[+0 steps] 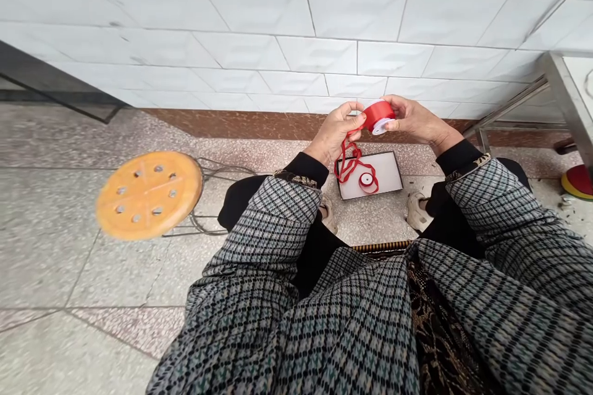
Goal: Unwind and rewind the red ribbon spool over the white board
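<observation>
In front of the tiled wall, my right hand (412,118) grips a spool of wide red ribbon (378,112) by its white flanges. My left hand (338,129) is at the spool's left side, thumb and fingers pinched on the red ribbon. From beneath my left hand a loose, tangled length of narrow red ribbon (351,163) hangs down. It reaches into a shallow white box (386,173) with dark edges on the floor. A small spool of red ribbon (366,179) with a white face appears inside that box.
On the left stands a round orange stool (151,197) with holes in its seat and thin metal legs. A metal-framed table (563,92) is at the right. Below it lies a red and yellow round object (578,182). My shoes (419,211) flank the box.
</observation>
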Motion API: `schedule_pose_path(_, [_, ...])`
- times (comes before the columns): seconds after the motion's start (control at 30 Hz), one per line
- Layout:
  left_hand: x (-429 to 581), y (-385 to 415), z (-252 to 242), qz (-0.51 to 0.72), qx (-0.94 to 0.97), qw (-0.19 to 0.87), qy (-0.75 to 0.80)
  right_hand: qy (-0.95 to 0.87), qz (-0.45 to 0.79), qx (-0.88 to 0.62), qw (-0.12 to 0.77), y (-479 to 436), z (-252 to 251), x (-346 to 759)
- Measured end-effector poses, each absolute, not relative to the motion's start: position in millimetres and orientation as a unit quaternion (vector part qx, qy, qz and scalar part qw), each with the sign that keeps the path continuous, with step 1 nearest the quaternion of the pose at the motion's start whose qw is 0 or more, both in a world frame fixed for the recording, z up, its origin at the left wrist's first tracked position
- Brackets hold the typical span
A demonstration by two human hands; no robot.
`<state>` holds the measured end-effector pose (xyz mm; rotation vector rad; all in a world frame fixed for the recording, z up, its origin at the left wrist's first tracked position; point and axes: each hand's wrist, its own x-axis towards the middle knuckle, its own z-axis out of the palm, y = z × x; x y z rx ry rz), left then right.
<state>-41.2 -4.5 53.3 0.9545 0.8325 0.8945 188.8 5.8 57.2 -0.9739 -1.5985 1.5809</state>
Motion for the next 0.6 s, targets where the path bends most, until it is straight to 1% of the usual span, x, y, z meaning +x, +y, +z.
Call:
schedule_pose_path(0.27, [-48, -6, 52, 0.339, 0.449, 0.764, 0.315, -0.557, 0.668, -0.338, 0.360, 4, 46, 188])
schedule_pose_path(0.6, [-58, -4, 30, 0.322, 0.462, 0.771, 0.297, -0.517, 0.722, -0.286, 0.359, -4, 38, 181])
